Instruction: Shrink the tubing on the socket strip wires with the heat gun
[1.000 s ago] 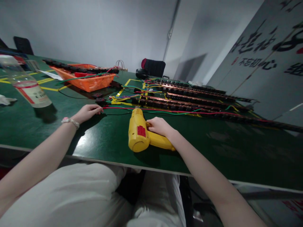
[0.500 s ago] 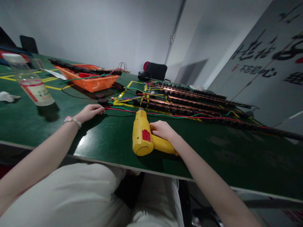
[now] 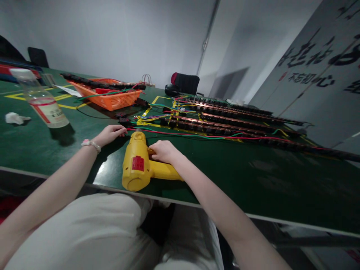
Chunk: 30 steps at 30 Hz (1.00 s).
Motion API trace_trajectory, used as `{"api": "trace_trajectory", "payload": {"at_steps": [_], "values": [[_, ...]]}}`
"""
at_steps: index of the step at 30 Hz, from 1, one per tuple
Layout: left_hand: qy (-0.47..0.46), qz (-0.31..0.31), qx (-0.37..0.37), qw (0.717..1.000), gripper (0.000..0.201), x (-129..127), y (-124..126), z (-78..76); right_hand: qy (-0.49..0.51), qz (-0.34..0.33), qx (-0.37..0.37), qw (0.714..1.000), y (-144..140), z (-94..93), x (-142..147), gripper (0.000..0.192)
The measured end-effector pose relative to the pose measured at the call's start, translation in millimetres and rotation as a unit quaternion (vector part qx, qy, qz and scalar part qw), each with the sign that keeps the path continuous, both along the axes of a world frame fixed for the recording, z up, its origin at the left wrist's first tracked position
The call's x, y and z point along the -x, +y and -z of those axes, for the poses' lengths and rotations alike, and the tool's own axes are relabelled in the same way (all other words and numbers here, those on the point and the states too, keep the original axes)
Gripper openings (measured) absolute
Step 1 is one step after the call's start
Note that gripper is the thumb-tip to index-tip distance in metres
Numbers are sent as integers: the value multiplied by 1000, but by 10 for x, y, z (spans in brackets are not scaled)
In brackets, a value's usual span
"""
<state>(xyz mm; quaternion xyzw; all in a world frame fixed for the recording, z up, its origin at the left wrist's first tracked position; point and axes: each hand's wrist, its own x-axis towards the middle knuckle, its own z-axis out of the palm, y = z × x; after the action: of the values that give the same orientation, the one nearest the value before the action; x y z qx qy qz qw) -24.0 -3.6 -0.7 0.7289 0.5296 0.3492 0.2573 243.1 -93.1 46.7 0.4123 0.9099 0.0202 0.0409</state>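
My right hand (image 3: pixel 164 151) is wrapped round the handle of a yellow heat gun (image 3: pixel 132 168) with a red label on its back. The gun lies low over the table, its nozzle (image 3: pixel 138 130) pointing away from me at the wires. My left hand (image 3: pixel 110 135) rests on the table left of the nozzle, fingertips pinched on the end of the red wire (image 3: pixel 180 134) and perhaps the green wire beside it. What exactly lies between those fingertips is too small to tell. Just beyond them sits a small black connector (image 3: pixel 126 122) with coloured leads.
Long black strips with copper bars (image 3: pixel 213 126) run across the right of the green table (image 3: pixel 219 180). An orange basket (image 3: pixel 123 100) holding similar strips stands behind my left hand. At left are a clear bottle (image 3: pixel 47 110) and crumpled tissue (image 3: pixel 15 118). A chair (image 3: pixel 187 84) is beyond.
My right hand has moved the heat gun left, bringing its nozzle closer to my left fingertips. My left hand keeps its place at the wire end. The view has shifted slightly.
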Motion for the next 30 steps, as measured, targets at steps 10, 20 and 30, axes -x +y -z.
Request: {"api": "trace_trajectory", "payload": {"at_steps": [10,20,30], "values": [[9,-31,19,999,65,-33,-13,-10,19,-18,3,1000,17,-18,305,28],[13,-38,-4,999,59,1,9,33,40,-33,-1,999,57,44,240,27],[-22,-16,0,1000,54,22,54,46,42,27,1,999,-21,56,-231,25]]}}
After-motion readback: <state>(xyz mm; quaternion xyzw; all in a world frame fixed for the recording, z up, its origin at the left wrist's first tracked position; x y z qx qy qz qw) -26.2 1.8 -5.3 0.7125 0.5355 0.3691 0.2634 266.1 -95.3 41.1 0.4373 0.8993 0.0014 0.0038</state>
